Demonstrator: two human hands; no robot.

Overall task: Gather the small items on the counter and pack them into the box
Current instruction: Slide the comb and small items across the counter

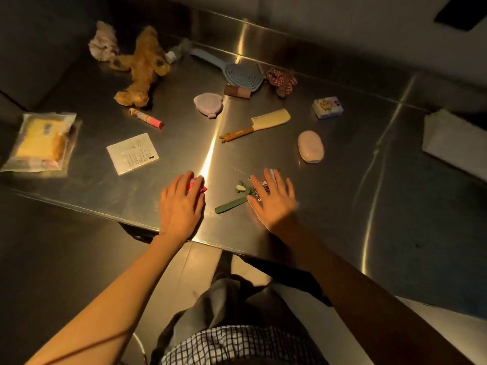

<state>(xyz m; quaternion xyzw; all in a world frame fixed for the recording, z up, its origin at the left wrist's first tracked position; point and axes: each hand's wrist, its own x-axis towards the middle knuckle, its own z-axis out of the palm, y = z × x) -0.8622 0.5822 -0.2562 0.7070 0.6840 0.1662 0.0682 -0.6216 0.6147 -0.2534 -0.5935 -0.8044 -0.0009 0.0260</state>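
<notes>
My left hand point(181, 206) lies palm down near the front edge of the steel counter point(184, 156), its fingers draped over a small red item point(199, 184) that is mostly hidden. My right hand point(274, 204) hovers with fingers spread over a keychain; its green strap point(231, 206) and frog charm point(241, 188) stick out to the left. Further back lie a yellow comb point(263, 123), a pink oval case point(311, 146), a purple round compact point(208, 101), a pink tube point(146, 117) and a small printed box point(328, 107).
A paper slip point(132, 153) and a clear bag with yellow contents point(39, 142) lie at the left. Two plush toys point(142, 67), a blue hairbrush point(237, 71), a brown cylinder point(237, 90) and a checked scrunchie point(282, 80) sit at the back. A white folded thing point(453, 143) rests far right.
</notes>
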